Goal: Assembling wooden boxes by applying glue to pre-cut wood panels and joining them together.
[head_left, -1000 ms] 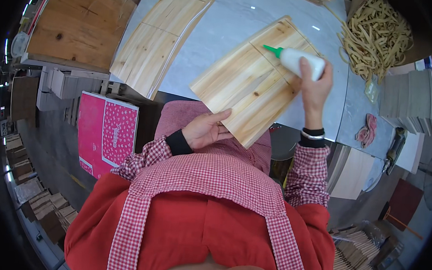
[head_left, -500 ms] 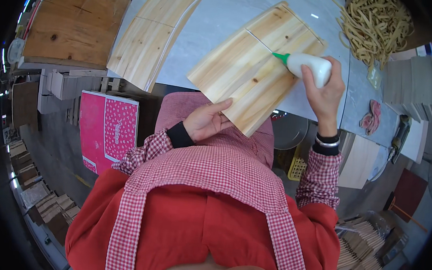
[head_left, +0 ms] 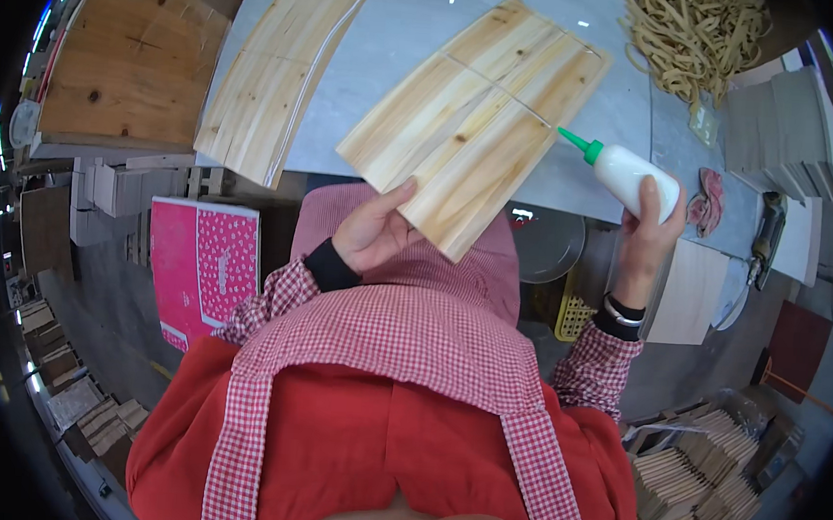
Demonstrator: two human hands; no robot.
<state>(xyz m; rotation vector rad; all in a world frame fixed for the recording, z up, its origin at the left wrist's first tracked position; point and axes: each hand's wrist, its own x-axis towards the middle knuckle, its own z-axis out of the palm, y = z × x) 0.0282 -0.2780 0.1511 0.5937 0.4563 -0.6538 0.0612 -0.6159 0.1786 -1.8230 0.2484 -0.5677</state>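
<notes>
Since the earlier frame, I see the white bottle [head_left: 636,183] shifted rightward across the wooden board [head_left: 463,129], its green nozzle [head_left: 578,144] now by the board's right edge; I can't tell whether the tip touches. At the board's near edge, my wearer's left hand [head_left: 377,229] pinches it, thumb on top. Right of the board, the right hand [head_left: 651,238] is wrapped around the bottle. The board's near end juts past the table [head_left: 400,59]; a second board [head_left: 280,75] lies to its left, and tan strips [head_left: 697,39] heap beyond its right side.

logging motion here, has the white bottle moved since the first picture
Yes: the white bottle has moved right and down in view, nearer the pink rag.
</notes>
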